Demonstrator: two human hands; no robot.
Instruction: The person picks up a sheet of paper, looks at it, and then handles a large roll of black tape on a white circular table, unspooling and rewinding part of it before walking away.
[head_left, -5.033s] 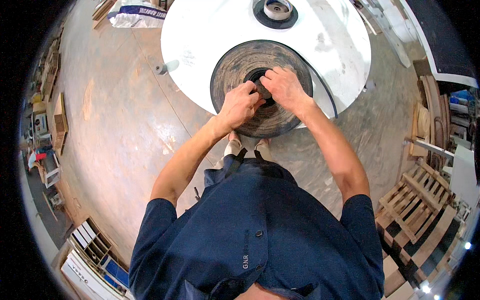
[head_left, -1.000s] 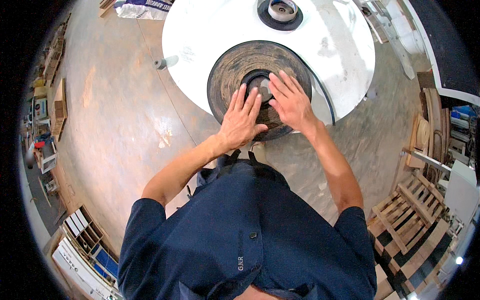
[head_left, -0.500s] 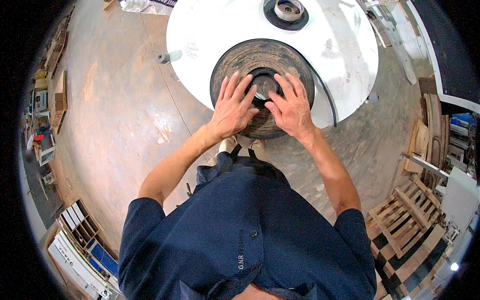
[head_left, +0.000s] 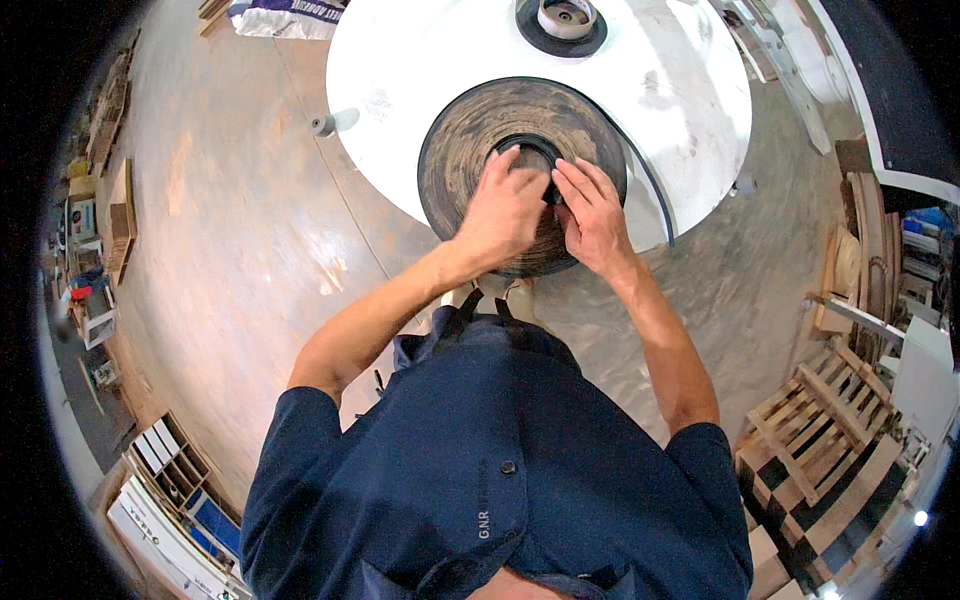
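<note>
A large, dark, brown-streaked roll of edge banding [head_left: 465, 145] lies flat on a round white tabletop [head_left: 400, 70]. Its loose black end [head_left: 656, 190] curves off the right side to the table's rim. Over the near left of the roll's centre hole is my left hand [head_left: 503, 212], its fingers curled in and partly blurred; whatever they pinch is hidden. My right hand [head_left: 595, 218] sits at the right of the hole, fingers together on the innermost turns and thumb tucked toward the opening. Both hands nearly meet over the dark core.
A smaller dark roll [head_left: 590, 45] with a pale tape ring [head_left: 566, 18] on it stands at the table's far side. A grey cylinder [head_left: 322, 125] shows by the left rim. Wooden pallets [head_left: 825, 420] are at the right, shelving [head_left: 170, 450] lower left, a printed bag [head_left: 285, 15] far left.
My left hand has moved right and curled its spread fingers at the core. My right hand's fingers have drawn together at the hole's edge. The roll stays in place.
</note>
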